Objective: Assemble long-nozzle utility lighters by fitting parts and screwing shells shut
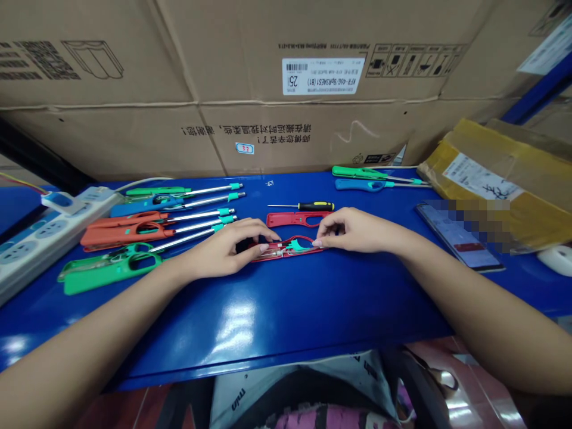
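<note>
Left hand (239, 243) bent over red casing (282, 252), right hand (347, 231) curled

Worktop (339, 310): blue, glossy. On it:
Red lighter half (288, 251): open side up, green trigger (295, 245) inside; left hand (242, 243) grips its left part, right hand (349, 231) has its thumb at the right end.
Red cover (282, 220): just behind.
Screwdriver (316, 207): yellow-black handle, shaft leftward.
Lighters (129, 237): row at left; green, blue, orange; metal tubes pointing right.
Power strip (58, 232): white, far left.
Lighter pair (360, 185): green, blue; back right.
Phone (462, 238): right.
Parcel (531, 185): yellow-taped, by the phone.
Carton (241, 71): brown, printed, at the back.
</note>
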The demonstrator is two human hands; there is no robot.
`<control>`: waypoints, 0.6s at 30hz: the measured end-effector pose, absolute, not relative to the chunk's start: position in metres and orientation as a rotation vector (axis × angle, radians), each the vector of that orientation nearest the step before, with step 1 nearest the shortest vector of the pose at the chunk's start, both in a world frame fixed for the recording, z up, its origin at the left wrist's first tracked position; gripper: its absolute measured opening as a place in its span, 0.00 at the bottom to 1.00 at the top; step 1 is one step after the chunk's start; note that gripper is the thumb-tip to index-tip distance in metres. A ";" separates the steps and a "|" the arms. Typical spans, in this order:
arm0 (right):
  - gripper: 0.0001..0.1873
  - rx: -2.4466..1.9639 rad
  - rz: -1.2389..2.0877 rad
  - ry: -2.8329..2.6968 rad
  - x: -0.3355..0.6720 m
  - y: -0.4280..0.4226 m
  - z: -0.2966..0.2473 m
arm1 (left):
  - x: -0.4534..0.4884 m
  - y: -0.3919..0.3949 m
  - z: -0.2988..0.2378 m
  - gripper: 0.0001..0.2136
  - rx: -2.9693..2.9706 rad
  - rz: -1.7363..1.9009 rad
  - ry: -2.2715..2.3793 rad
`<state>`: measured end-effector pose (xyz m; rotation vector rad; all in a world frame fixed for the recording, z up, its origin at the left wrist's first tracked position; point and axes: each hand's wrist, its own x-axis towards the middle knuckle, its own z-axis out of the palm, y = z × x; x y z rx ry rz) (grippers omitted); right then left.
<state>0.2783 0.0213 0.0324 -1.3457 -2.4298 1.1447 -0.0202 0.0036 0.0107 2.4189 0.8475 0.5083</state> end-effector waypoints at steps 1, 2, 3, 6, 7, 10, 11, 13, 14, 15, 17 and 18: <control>0.18 -1.344 1.137 -2.445 0.280 0.022 0.033 | -0.020 0.003 0.011 0.13 2.421 0.514 0.852; 0.18 -1.341 1.136 -2.460 0.281 0.023 0.033 | -0.019 0.003 0.011 0.13 2.422 0.518 0.849; 0.16 -1.337 1.140 -2.473 0.282 0.023 0.033 | -0.019 0.002 0.011 0.13 2.424 0.520 0.841; 0.12 -1.336 1.176 -2.472 0.284 0.025 0.031 | -0.019 0.003 0.011 0.13 2.431 0.516 0.801; 0.11 -1.342 1.177 -2.465 0.284 0.026 0.030 | -0.020 0.003 0.011 0.13 2.431 0.506 0.793; 0.10 -1.371 1.167 -2.444 0.282 0.025 0.028 | -0.020 0.004 0.011 0.14 2.431 0.476 0.790; 0.10 -1.384 1.166 -2.442 0.281 0.024 0.028 | -0.020 0.004 0.011 0.14 2.433 0.473 0.792; 0.09 -1.411 1.158 -2.447 0.279 0.022 0.030 | -0.020 0.003 0.012 0.14 2.441 0.476 0.792; 0.09 -1.421 1.148 -2.453 0.279 0.021 0.031 | -0.019 0.002 0.013 0.14 2.449 0.481 0.789; 0.08 -1.426 1.139 -2.461 0.279 0.021 0.033 | -0.019 0.002 0.013 0.14 2.457 0.486 0.786; 0.08 -1.416 1.126 -2.481 0.279 0.020 0.034 | -0.018 0.001 0.014 0.13 2.468 0.501 0.780; 0.09 -1.404 1.127 -2.490 0.280 0.021 0.035 | -0.018 0.000 0.014 0.13 2.470 0.510 0.778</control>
